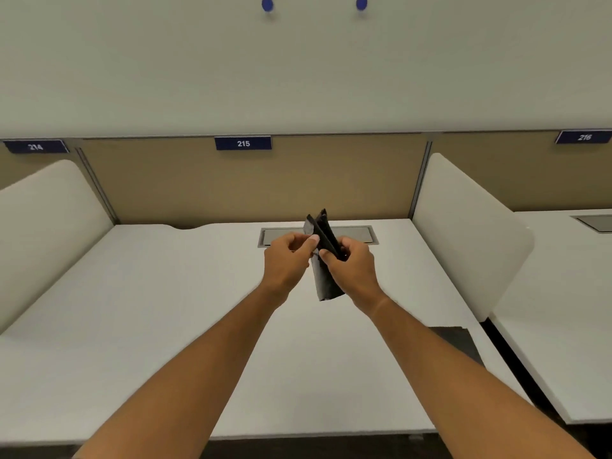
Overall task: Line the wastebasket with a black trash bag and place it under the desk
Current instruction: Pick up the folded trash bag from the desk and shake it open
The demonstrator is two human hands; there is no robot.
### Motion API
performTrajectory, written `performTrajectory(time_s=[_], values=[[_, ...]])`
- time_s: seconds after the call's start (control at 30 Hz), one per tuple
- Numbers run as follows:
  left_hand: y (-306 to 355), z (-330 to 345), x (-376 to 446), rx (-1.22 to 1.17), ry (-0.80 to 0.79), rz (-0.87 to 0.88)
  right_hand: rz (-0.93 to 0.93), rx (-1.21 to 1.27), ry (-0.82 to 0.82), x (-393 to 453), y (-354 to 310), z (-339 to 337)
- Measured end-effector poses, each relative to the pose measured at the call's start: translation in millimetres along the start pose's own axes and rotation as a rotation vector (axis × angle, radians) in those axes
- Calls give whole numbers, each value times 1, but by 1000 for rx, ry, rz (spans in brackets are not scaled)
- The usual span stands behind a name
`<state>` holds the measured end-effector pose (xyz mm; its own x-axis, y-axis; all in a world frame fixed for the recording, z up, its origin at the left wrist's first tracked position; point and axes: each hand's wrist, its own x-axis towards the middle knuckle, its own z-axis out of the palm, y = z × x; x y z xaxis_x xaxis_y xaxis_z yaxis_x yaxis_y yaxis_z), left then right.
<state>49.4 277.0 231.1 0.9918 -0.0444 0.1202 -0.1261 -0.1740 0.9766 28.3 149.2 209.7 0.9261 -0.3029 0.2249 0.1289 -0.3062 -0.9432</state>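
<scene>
A folded black trash bag point(326, 283) is held upright above the white desk point(165, 326), its top layers splayed slightly apart. My left hand point(286, 263) pinches one upper layer with thumb and fingers. My right hand point(354, 270) grips the other side of the bag at its middle. Both arms reach forward over the desk. No wastebasket is in view.
White side dividers stand at the left point(49, 223) and right point(463, 226) of the desk. A tan back panel carries a blue label 215 point(243, 143). A grey cable hatch point(354, 234) lies in the desk behind my hands. A neighbouring desk point(563, 293) sits right.
</scene>
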Motion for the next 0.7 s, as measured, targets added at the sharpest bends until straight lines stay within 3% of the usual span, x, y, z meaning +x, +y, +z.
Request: performTrajectory(time_s=[0.2,0.7], values=[[-6,-55,-6,-85,3,1,-121,-77,-99,-23,-32,56],[-14,-91,-3,-177,-62,-101,-25,-86,-32,-29,-48,89]])
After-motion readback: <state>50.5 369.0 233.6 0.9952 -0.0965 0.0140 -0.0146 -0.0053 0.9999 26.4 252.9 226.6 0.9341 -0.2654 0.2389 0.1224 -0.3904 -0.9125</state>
